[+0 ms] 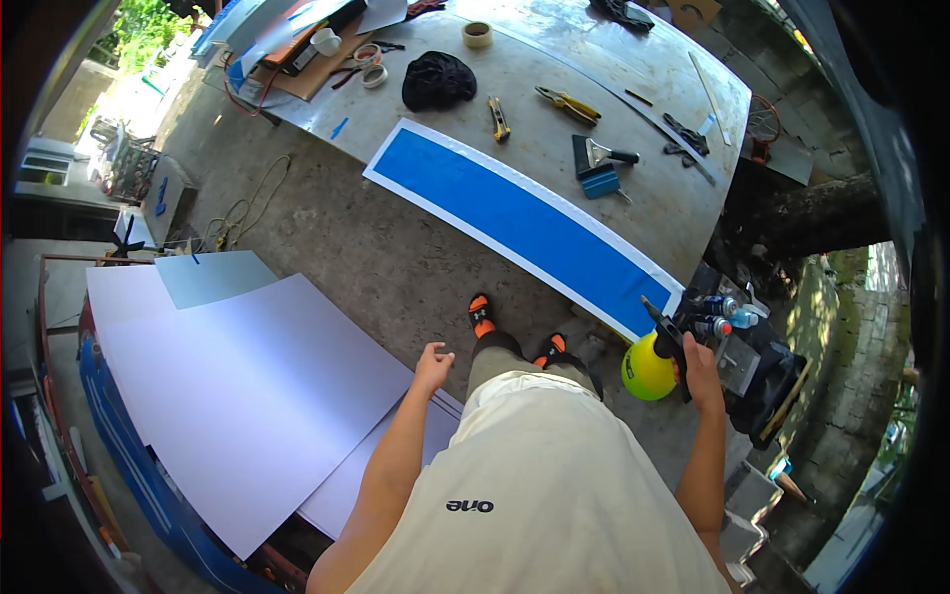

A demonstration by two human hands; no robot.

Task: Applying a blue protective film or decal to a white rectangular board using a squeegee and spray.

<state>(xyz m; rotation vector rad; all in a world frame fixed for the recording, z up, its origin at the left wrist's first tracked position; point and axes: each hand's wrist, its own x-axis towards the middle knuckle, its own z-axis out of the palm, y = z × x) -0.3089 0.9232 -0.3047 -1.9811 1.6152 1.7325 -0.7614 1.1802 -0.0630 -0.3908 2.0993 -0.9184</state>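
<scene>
My right hand [702,373] is wrapped round the black handle of a pump spray bottle [648,368] with a round yellow-green tank. The nozzle points up and away, over the near right end of a long blue panel [515,226]. White borders edge this panel, which lies along the near side of the metal table. My left hand [432,367] hangs beside my body with nothing in it, fingers loosely bent and apart. It is nearest to a large white sheet [267,386] on the left.
On the metal table [554,59] lie a utility knife [499,120], pliers [568,105], squeegees [599,166], a black cloth [438,80], a tape roll [477,35] and a long metal ruler [633,104]. Spray cans [714,315] stand right of the panel. A cord [247,203] lies on the concrete floor.
</scene>
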